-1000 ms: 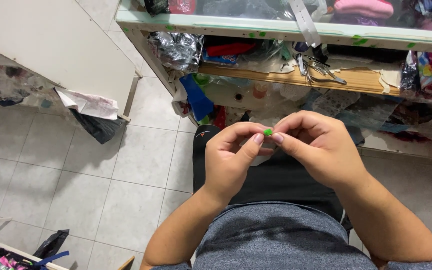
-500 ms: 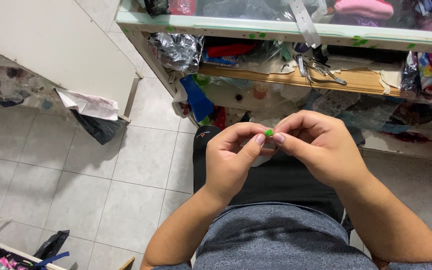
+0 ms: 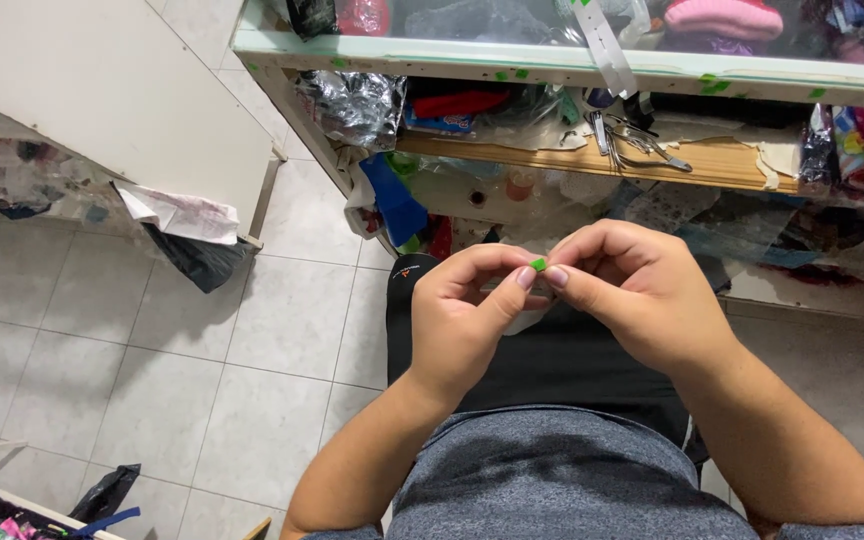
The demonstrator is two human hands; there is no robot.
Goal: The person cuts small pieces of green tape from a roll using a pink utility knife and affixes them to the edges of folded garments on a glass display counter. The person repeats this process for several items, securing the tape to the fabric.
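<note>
Well, from where I watch, the far left shows a white panel point(image 3: 122, 95) leaning over the tiled floor point(image 3: 152, 350), with a crumpled paper and dark plastic bag point(image 3: 197, 255) tucked under its lower edge. Moving inward, my left hand point(image 3: 457, 320) is raised in front of the lap, fingers curled, thumb and forefinger closed together on a tiny green piece point(image 3: 538, 264). That piece sits right at the meeting point of both hands, above the black cloth point(image 3: 552, 360) across the knees. My right hand point(image 3: 642, 295) comes in from the other side, its fingertips also pinched shut on the same green bit, so the two grips touch each other.

I judge the step in hand to be fine fingertip work on the green piece, though it is too small to tell what is being done to it. Whatever follows calls for a steady pinch, as the piece could easily slip to the floor.

Behind the hands, the cluttered shelf point(image 3: 572, 70) holds scissors point(image 3: 642, 140) on a wooden board, with coloured fabric further right.
</note>
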